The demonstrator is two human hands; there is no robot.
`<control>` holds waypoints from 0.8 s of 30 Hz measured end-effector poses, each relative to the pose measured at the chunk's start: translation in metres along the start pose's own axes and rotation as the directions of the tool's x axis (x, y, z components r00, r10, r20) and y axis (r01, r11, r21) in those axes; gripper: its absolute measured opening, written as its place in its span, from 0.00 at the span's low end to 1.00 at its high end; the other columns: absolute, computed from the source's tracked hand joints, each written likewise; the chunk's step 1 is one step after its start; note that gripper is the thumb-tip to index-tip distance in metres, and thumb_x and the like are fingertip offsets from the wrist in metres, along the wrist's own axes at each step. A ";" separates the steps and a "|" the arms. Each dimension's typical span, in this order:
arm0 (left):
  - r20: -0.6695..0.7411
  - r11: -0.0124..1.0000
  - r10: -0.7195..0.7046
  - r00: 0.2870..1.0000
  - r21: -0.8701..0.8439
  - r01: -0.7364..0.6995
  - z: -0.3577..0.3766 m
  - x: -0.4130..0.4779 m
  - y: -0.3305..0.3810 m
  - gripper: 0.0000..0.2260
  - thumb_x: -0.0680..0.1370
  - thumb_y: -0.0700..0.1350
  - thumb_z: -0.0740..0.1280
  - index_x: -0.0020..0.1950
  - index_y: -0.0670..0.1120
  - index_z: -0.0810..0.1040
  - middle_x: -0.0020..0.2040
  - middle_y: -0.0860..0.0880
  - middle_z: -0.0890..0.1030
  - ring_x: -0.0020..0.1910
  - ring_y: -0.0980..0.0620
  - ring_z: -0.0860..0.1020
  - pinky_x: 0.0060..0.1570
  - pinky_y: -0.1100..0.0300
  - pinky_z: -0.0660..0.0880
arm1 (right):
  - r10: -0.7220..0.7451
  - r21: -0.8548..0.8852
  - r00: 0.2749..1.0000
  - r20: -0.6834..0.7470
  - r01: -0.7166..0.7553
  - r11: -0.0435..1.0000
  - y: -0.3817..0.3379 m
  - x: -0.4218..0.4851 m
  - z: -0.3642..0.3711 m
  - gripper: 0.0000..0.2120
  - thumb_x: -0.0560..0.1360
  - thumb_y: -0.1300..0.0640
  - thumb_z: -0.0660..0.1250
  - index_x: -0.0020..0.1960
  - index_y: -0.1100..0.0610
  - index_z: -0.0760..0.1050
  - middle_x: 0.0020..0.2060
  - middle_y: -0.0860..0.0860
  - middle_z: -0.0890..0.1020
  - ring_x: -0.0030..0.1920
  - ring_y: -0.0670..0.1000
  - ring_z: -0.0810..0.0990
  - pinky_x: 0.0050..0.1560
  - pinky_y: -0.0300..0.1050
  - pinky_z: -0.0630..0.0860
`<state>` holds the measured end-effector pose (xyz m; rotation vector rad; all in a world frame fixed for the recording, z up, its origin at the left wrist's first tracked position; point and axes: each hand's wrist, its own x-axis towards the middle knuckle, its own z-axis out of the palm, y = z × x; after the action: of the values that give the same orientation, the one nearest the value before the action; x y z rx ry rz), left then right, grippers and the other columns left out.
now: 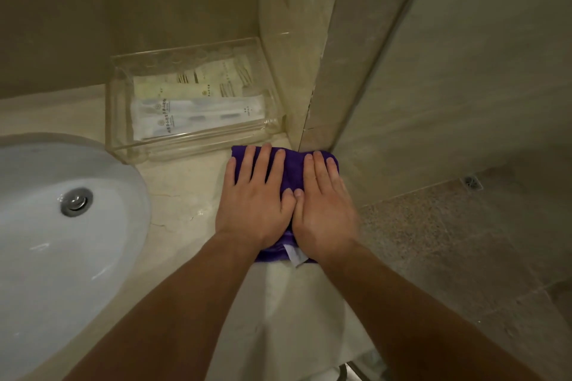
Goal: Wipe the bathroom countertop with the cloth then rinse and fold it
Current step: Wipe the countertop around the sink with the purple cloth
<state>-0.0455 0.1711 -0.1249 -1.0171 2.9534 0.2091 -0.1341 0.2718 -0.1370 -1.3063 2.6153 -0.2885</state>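
Note:
A purple cloth (293, 168) lies folded on the beige stone countertop (182, 195), at its right end beside the wall corner. My left hand (253, 198) and my right hand (323, 204) lie flat on it side by side, fingers straight, thumbs touching in the middle. The hands cover most of the cloth. A white label (294, 254) sticks out of its near edge between my wrists.
A white oval sink (37, 244) with a metal drain (75, 201) fills the left. A clear acrylic tray (123, 145) of wrapped toiletries stands just behind the cloth against the wall. A glass shower panel (433, 102) and a speckled floor with a drain (472, 182) lie to the right.

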 end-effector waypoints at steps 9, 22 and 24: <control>-0.008 1.000 0.024 1.000 -0.003 -0.024 0.000 0.004 -0.003 0.31 0.79 0.59 0.43 0.81 0.50 0.49 0.81 0.47 0.51 0.80 0.47 0.46 0.77 0.45 0.44 | 0.019 -0.005 0.999 -0.039 -0.020 1.000 -0.001 0.002 0.002 0.30 0.81 0.48 0.39 0.81 0.57 0.43 0.81 0.53 0.48 0.80 0.52 0.42 0.79 0.51 0.48; 0.029 0.998 -0.064 0.998 -0.017 0.064 0.001 -0.050 -0.001 0.29 0.82 0.58 0.44 0.81 0.50 0.43 0.82 0.48 0.44 0.80 0.48 0.41 0.77 0.46 0.40 | -0.018 -0.059 1.000 0.021 0.019 0.998 -0.014 -0.042 -0.002 0.30 0.81 0.46 0.38 0.81 0.54 0.41 0.81 0.51 0.44 0.80 0.51 0.40 0.79 0.52 0.42; 0.028 0.997 -0.078 0.997 -0.023 0.079 0.001 -0.063 -0.002 0.29 0.82 0.58 0.44 0.81 0.50 0.43 0.82 0.48 0.44 0.80 0.48 0.42 0.77 0.46 0.40 | -0.028 -0.055 0.999 0.036 0.030 0.998 -0.017 -0.052 0.000 0.31 0.81 0.46 0.37 0.81 0.53 0.40 0.81 0.51 0.44 0.80 0.50 0.40 0.79 0.52 0.42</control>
<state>0.0052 0.2086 -0.1230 -1.1209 2.8869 0.2560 -0.0909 0.3037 -0.1273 -1.3557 2.5941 -0.1969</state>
